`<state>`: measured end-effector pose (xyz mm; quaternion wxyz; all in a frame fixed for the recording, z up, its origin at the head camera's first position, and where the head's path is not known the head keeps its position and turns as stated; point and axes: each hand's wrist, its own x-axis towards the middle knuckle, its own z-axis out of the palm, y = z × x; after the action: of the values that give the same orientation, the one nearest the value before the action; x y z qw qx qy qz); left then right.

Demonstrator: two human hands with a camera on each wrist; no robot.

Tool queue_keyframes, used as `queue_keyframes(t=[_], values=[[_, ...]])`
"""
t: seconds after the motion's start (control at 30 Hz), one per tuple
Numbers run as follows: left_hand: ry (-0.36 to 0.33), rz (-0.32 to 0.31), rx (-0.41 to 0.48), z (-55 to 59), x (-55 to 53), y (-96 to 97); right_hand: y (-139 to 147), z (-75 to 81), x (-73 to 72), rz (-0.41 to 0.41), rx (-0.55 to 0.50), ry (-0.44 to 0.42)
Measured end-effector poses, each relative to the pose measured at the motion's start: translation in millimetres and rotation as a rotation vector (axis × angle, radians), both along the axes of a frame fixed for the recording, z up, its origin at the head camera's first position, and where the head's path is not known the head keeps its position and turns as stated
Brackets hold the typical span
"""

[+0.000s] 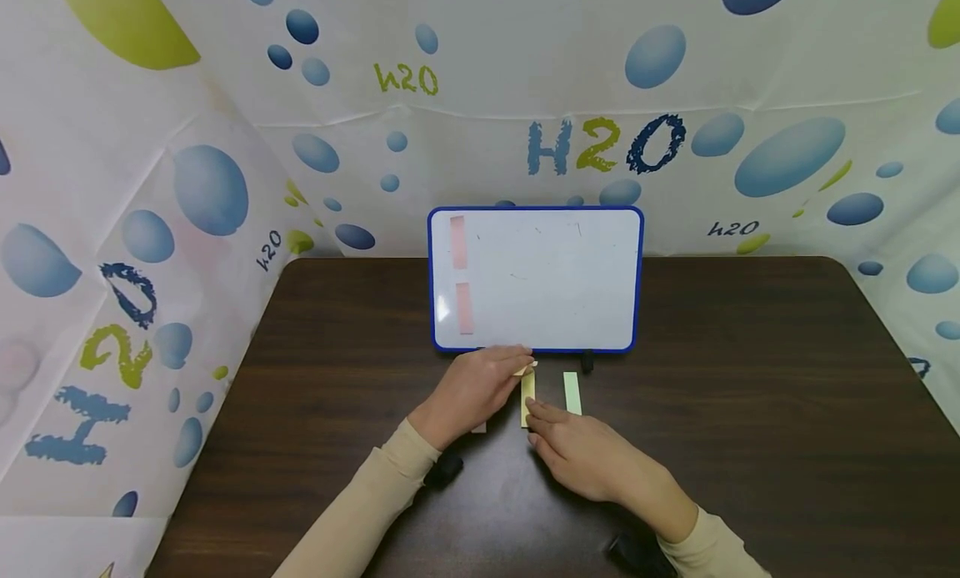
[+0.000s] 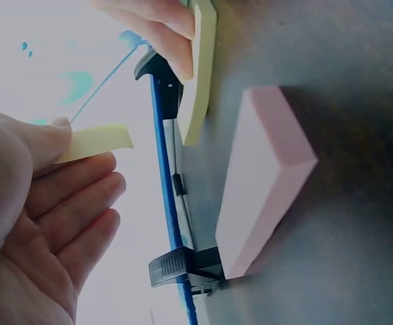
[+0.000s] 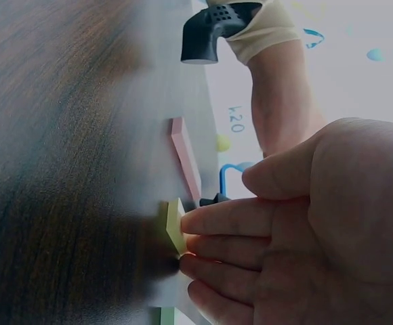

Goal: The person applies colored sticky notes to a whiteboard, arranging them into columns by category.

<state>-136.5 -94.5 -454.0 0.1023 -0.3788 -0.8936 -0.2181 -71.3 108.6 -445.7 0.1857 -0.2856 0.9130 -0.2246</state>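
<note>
My left hand (image 1: 468, 394) pinches a yellow sticky note strip (image 2: 98, 143) between thumb and forefinger, its other fingers loosely bent. The strip is held just above a pad of yellow sticky notes (image 1: 528, 404) lying on the table. Straight fingers of my right hand (image 1: 588, 457) touch that pad's near right side. A pink sticky note pad (image 2: 254, 183) lies to the left, mostly hidden under my left hand in the head view. To the right lies a pale green pad (image 1: 572, 392).
Behind the pads a blue-framed whiteboard (image 1: 540, 286) leans back on black feet (image 1: 587, 361). One pink strip (image 1: 458, 243) is stuck above another pink strip (image 1: 465, 309) at its left. A dark wooden table (image 1: 750, 411) lies beneath, with a patterned curtain (image 1: 480, 153) behind.
</note>
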Motion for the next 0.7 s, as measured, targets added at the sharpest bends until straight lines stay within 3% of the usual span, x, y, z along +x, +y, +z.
queue_keyframes(t=[0.37, 0.7], values=[[0.106, -0.004, 0.001, 0.8, -1.0, 0.8, 1.1, 1.7, -0.7, -0.004, -0.007, -0.012], [0.367, 0.063, -0.022, 1.6, -9.0, -3.6, 1.0, 2.4, 0.0, -0.009, -0.008, -0.028]])
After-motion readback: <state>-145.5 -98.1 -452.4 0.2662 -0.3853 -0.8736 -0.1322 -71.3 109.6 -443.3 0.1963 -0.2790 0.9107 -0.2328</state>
